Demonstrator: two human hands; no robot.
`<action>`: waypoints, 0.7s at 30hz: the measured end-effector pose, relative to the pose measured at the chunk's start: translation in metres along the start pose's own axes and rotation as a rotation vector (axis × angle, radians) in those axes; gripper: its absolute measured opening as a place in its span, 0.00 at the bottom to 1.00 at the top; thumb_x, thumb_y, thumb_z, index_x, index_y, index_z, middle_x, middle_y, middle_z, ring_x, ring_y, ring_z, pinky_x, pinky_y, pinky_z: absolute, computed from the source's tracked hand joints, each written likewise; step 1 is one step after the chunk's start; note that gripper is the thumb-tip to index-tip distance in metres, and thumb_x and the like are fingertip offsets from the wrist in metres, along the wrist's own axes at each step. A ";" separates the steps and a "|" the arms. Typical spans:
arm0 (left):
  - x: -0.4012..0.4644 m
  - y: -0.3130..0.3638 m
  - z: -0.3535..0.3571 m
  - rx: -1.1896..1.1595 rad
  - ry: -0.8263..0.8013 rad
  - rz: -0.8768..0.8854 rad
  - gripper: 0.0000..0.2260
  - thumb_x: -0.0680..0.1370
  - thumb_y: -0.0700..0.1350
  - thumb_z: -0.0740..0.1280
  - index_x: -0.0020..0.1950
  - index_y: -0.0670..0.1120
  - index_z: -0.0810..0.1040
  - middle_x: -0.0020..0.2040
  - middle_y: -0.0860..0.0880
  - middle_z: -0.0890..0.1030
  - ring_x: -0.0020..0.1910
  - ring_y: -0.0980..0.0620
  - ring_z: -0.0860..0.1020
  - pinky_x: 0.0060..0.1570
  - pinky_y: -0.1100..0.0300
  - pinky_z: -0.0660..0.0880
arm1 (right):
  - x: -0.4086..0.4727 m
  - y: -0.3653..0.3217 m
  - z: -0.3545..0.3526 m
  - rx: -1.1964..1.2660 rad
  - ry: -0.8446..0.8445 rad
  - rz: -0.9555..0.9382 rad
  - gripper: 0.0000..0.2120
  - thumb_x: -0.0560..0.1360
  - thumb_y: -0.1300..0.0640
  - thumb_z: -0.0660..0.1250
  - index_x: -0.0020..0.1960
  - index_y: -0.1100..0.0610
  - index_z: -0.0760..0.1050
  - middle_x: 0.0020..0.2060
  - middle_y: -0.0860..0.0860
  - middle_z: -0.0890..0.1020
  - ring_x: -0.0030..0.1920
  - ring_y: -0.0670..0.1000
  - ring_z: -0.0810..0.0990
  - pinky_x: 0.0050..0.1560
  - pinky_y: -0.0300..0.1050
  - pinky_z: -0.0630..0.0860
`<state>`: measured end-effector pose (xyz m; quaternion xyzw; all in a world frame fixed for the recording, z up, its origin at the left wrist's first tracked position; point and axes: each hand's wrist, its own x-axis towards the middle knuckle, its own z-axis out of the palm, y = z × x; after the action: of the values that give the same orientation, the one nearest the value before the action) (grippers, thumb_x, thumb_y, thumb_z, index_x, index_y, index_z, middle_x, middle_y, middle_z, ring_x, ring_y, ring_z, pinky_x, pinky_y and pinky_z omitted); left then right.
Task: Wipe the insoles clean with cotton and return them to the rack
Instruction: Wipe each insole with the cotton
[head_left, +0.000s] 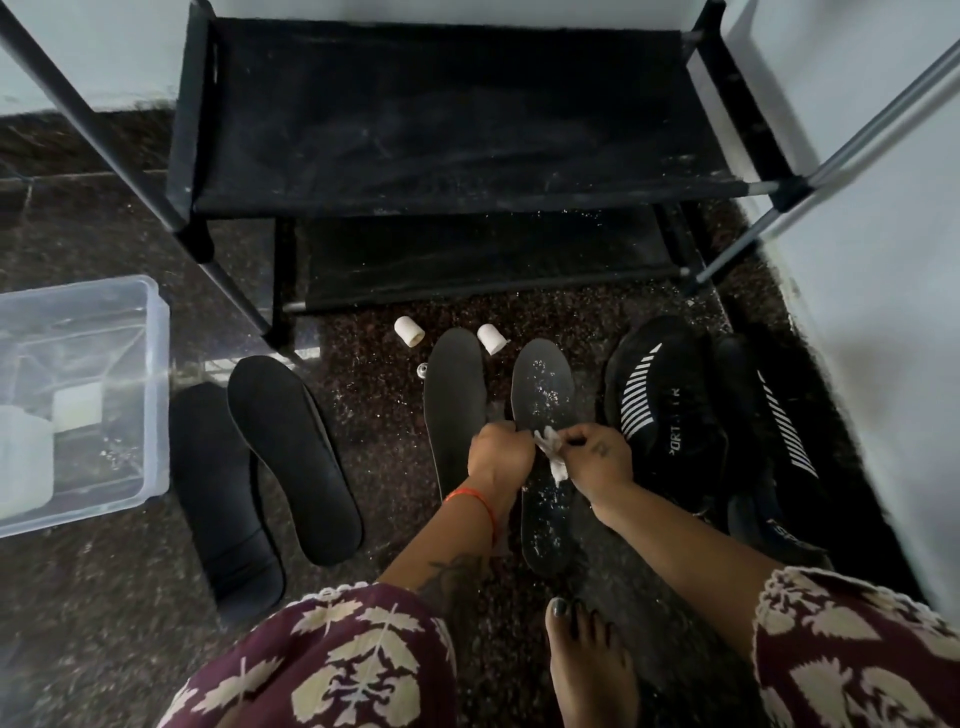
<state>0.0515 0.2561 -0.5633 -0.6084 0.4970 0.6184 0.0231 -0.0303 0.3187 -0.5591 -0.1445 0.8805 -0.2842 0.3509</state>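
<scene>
Pinching a bit of white cotton (550, 451), the right hand (597, 457) presses it on the speckled insole (543, 400) on the floor. The left hand (498, 452) curls its fingers round that insole's left edge, touching the cotton. The black rack (457, 119) stands behind.

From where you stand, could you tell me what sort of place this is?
Probably a corner of a home, by a wall: a black fabric shoe rack stands on a dark speckled stone floor, with black sneakers and loose insoles lying before it.
</scene>
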 end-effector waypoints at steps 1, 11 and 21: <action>-0.005 0.003 -0.003 -0.020 0.015 0.010 0.09 0.76 0.42 0.61 0.43 0.43 0.80 0.50 0.38 0.81 0.53 0.40 0.78 0.51 0.51 0.78 | -0.001 -0.003 -0.003 0.022 -0.002 0.001 0.07 0.75 0.60 0.67 0.49 0.63 0.80 0.45 0.59 0.82 0.39 0.50 0.76 0.33 0.37 0.71; -0.093 0.065 -0.046 -0.459 -0.004 0.050 0.04 0.79 0.38 0.63 0.48 0.42 0.77 0.38 0.47 0.79 0.35 0.52 0.76 0.38 0.56 0.78 | -0.055 -0.075 -0.083 0.100 -0.133 -0.079 0.04 0.73 0.59 0.70 0.39 0.55 0.79 0.42 0.53 0.81 0.47 0.51 0.79 0.51 0.46 0.78; -0.250 0.142 -0.090 -0.546 -0.119 0.253 0.03 0.79 0.43 0.64 0.48 0.45 0.76 0.38 0.49 0.78 0.34 0.55 0.77 0.27 0.67 0.75 | -0.176 -0.175 -0.206 0.289 -0.260 -0.190 0.12 0.75 0.66 0.65 0.35 0.55 0.76 0.30 0.50 0.77 0.30 0.45 0.74 0.25 0.34 0.72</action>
<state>0.0924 0.2707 -0.2652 -0.4880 0.3822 0.7615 -0.1894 -0.0394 0.3417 -0.2375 -0.2103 0.7603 -0.4181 0.4504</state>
